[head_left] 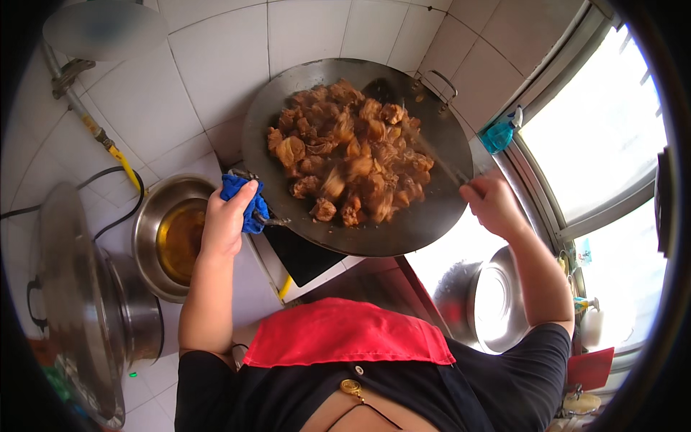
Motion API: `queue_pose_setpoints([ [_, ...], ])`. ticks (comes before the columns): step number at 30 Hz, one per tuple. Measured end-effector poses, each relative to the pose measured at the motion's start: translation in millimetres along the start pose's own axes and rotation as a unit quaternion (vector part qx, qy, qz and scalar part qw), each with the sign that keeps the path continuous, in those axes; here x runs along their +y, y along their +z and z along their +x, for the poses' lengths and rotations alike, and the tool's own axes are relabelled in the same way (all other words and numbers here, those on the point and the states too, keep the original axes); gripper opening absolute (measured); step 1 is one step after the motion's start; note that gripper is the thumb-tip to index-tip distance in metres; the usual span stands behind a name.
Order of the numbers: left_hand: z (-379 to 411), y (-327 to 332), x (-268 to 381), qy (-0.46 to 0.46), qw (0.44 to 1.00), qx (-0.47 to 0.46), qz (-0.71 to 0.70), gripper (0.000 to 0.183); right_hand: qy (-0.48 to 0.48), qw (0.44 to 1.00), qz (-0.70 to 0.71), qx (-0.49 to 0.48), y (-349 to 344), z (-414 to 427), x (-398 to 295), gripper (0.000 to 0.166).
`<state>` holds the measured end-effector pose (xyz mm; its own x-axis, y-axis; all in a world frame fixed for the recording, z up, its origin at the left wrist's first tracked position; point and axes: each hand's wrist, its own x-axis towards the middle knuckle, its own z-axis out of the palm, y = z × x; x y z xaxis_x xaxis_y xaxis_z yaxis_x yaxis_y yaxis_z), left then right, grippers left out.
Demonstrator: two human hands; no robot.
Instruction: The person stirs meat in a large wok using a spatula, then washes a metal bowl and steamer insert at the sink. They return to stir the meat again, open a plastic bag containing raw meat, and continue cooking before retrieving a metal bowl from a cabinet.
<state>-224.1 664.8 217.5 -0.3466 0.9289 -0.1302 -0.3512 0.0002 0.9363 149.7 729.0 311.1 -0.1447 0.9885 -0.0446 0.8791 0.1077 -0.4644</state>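
A large dark metal wok (432,221) stands in front of me, heaped with browned chunks of meat (356,151), some blurred by motion. My left hand (229,218) grips the wok's left handle through a folded blue cloth (251,201). At the wok's right rim, my right hand (494,205) is closed on the handle of a spatula (440,156). The spatula's shaft slants up and left over the wok, its far end partly hidden among the meat.
Left of the wok, a steel bowl (146,237) holds amber liquid, beside a large pot (132,308) and a big metal lid (70,291). A steel basin (499,302) sits at lower right. A blue spray bottle (499,137) stands by the window. Tiled walls border the wok.
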Motion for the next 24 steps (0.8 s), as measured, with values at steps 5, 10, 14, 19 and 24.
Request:
queue_pose_setpoints([
  [5,-0.4,-0.5,-0.2,-0.009,1.0,0.002,0.005,0.009,-0.042,0.94,-0.332,0.066,-45.9,14.0,-12.1,0.024],
  [10,-1.7,-1.3,2.5,-0.003,1.0,0.002,0.01,0.009,0.015,0.911,-0.41,0.047,-98.5,42.9,1.2,0.018],
  [14,1.7,0.9,2.7,0.006,0.999,0.015,0.029,0.01,0.029,0.932,-0.322,-0.162,-100.6,88.6,44.5,0.026],
  [19,1.0,-0.6,2.8,0.003,0.999,0.01,0.044,0.012,-0.016,0.964,-0.14,-0.227,-4.5,144.3,50.7,0.033],
  [24,0.3,-0.3,5.4,-0.009,0.999,0.011,0.037,0.014,0.035,0.98,0.055,-0.189,64.0,149.2,28.4,0.033],
])
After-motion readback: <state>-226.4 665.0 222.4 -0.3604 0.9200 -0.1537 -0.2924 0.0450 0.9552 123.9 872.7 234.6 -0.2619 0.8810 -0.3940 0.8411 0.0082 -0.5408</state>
